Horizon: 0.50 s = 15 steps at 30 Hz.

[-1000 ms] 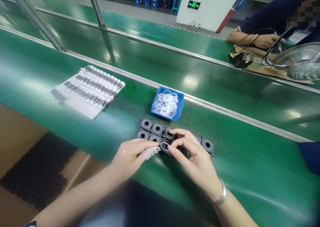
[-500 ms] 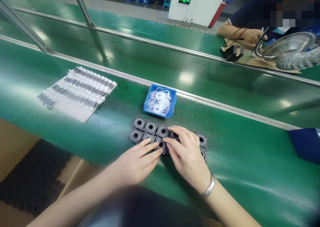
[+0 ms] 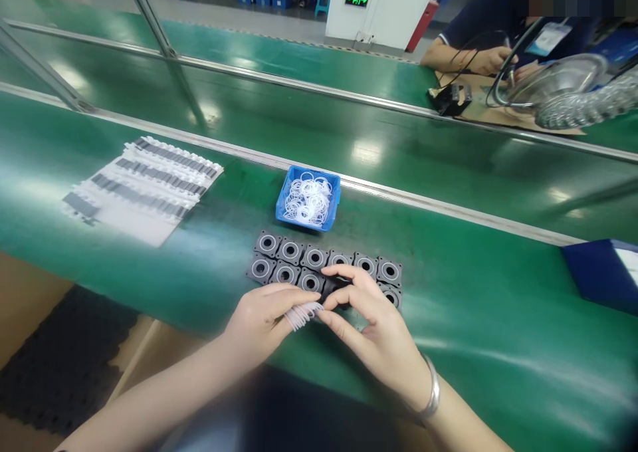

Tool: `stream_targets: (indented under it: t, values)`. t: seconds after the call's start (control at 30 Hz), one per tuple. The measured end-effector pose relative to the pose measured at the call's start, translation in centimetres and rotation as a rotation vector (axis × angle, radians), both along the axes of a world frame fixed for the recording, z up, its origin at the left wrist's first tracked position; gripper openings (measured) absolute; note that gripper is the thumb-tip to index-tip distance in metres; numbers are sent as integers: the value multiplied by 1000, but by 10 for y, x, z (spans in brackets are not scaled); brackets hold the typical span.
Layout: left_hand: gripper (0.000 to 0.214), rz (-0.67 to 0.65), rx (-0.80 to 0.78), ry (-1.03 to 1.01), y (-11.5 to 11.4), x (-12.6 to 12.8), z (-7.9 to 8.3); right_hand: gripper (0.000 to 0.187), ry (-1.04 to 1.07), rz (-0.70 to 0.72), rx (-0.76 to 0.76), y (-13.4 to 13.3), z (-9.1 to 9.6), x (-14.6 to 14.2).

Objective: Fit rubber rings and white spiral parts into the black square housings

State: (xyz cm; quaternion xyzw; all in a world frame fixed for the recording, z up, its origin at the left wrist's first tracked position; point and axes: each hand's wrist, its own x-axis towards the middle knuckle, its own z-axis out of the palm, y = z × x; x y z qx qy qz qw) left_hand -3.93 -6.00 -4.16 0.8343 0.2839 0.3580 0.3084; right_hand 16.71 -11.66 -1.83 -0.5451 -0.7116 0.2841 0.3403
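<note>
Several black square parts (image 3: 315,258) with round holes lie in two rows on the green belt (image 3: 448,286). My left hand (image 3: 262,319) is closed on a stack of white rings (image 3: 302,314) strung along a finger, just in front of the parts. My right hand (image 3: 371,322) pinches at the end of that stack with thumb and forefinger, resting over the front row of parts. Whether a ring is in the pinch I cannot make out. A metal bangle (image 3: 431,395) sits on my right wrist.
A small blue bin (image 3: 282,207) of loose white rings stands behind the parts. White sheets with dark strips (image 3: 144,183) lie at the left. A dark blue box (image 3: 595,276) is at the right. Across the far belt a person's hands (image 3: 486,60) work beside a metal bowl (image 3: 563,83).
My left hand has curled back with the ring stack showing again. My right hand has lifted off the parts and drawn toward the stack. The view has shifted slightly.
</note>
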Motion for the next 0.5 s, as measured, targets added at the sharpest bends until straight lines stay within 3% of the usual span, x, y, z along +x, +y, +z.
stream_targets:
  t: [0.23,0.3,0.5]
  values:
    - [22,32,-4,4,-2,0,-5,11,-12,-131,-8,0,-7,22]
    - [24,10,110,30,-1,1,-8,10,-102,-184,59,1,-13,26]
    - [23,-240,519,174,-4,15,-21,7,-329,-216,220,8,-28,21]
